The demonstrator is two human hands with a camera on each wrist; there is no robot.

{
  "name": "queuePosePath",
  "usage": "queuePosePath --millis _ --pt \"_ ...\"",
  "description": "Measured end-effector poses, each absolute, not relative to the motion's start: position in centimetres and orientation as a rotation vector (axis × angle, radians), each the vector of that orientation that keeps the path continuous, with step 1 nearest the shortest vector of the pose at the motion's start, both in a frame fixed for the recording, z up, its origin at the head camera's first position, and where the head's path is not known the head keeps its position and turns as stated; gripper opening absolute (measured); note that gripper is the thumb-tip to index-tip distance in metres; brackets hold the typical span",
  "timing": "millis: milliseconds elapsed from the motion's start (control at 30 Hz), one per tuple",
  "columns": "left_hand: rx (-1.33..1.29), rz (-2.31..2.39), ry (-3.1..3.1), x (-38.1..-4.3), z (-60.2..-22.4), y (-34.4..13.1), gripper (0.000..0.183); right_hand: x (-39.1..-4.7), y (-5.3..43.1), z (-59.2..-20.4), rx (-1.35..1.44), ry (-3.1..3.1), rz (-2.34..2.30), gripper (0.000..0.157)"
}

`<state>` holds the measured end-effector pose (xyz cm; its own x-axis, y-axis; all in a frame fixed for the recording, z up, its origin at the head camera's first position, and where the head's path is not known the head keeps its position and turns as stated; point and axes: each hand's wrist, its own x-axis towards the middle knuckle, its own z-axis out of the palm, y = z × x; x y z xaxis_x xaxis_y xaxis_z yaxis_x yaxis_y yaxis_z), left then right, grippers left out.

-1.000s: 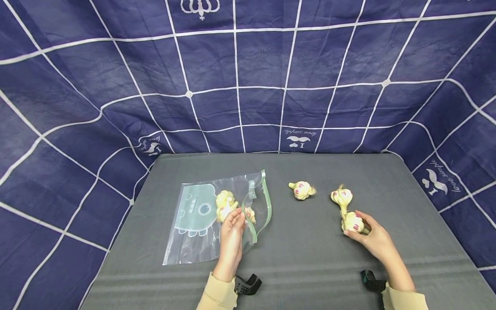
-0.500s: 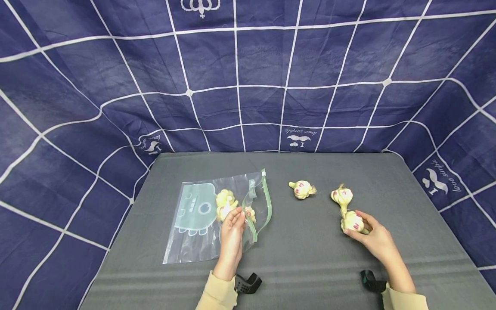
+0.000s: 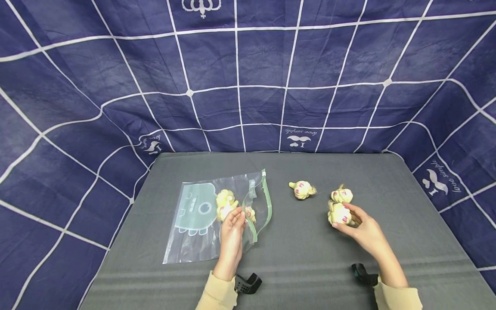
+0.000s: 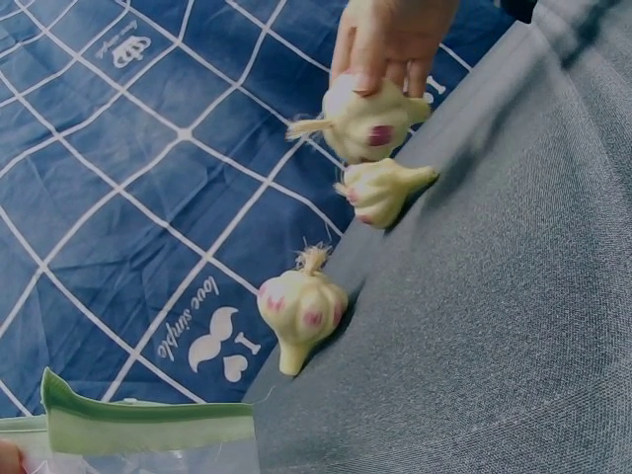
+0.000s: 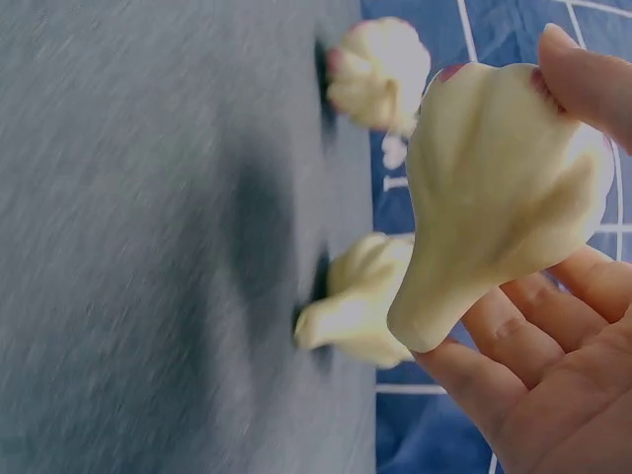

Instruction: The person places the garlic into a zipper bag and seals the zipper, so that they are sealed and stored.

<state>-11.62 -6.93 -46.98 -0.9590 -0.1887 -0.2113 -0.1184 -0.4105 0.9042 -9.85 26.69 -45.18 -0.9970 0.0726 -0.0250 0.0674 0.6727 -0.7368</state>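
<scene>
My right hand (image 3: 366,230) grips a garlic bulb (image 3: 340,214) between thumb and fingers; the right wrist view shows that bulb (image 5: 504,178) held off the grey surface. Just behind it lies a second garlic bulb (image 3: 342,195), partly covered in the head view. A third bulb (image 3: 302,190) rests farther left. With thumb and fingertips my left hand (image 3: 231,232) pinches the green-edged mouth of a clear zip bag (image 3: 193,254), whose opening gapes to the right. Inside the bag are garlic bulbs (image 3: 225,202), partly hidden by the hand and the folded plastic.
A grey cloth-covered table (image 3: 294,267) lies beneath everything. Blue curtain (image 3: 263,107) with white grid lines stands along its back and sides. Each wrist carries a black strap device (image 3: 248,284).
My right hand has lifted the garlic bulb off the table and shifted it left and slightly back, so it now overlaps the bulb behind. The left hand and bag have stayed put.
</scene>
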Motion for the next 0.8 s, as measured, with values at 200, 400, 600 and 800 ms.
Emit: queuePosePath --millis 200,400,600,800 --pt "0.450 -2.553 -1.692 -11.7 -47.0 -6.9 0.019 -10.7 25.5 -44.7 -0.080 -2.855 1.339 0.075" --pt "0.453 -2.547 -1.698 -11.7 -47.1 -6.9 0.020 -11.3 24.3 -44.5 -0.042 -2.838 1.406 0.074" --pt "0.469 -2.530 -1.725 -11.7 -47.1 -6.9 0.021 -11.8 23.2 -44.2 -0.006 -2.816 1.544 0.075" --pt "0.468 -2.534 -1.717 -11.7 -47.1 -6.9 0.018 -12.3 21.8 -44.1 0.049 -2.791 1.619 0.074"
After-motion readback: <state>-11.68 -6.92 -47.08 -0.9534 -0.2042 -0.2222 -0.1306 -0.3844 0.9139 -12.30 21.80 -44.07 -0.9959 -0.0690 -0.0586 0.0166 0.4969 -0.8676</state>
